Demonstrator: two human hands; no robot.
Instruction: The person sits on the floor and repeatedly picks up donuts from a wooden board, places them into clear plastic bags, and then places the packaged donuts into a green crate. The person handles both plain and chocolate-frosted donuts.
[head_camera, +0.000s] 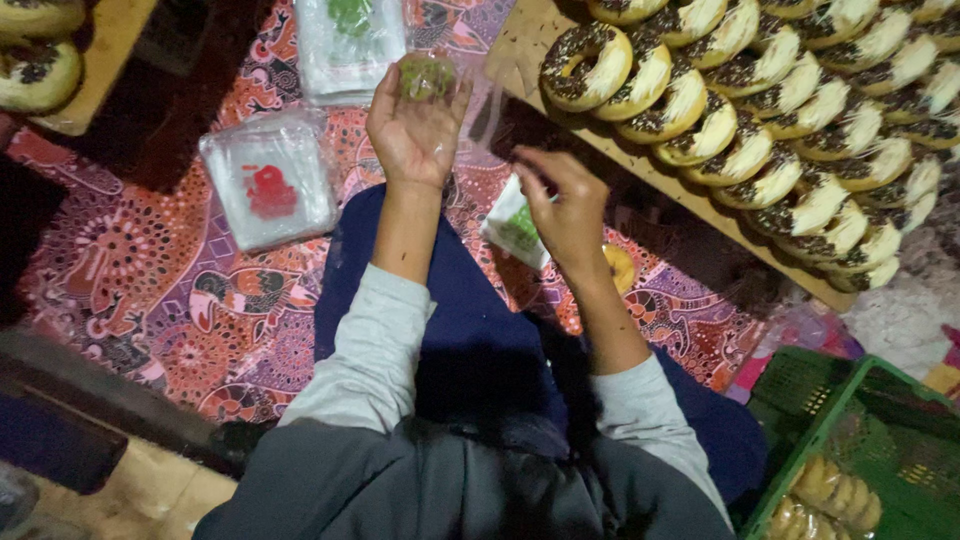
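My left hand (412, 125) was raised palm up, its fingers (385, 85) grasping a clear plastic bag (440, 85) with a green mark over the patterned cloth (180, 300). My right hand (565, 205) had fingers clenched on a small white-and-green packet (515, 232), just beside the near edge of the wooden board (640, 170) of chocolate-topped doughnuts (585, 65). Open cloth lay left, past a bag stack (270, 180); a green crate (880, 440) closed the right corner.

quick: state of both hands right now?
Left hand: raised, palm open, fingertips pinching a clear plastic bag with a green mark.
Right hand: fingers curled shut on a small white-and-green packet.
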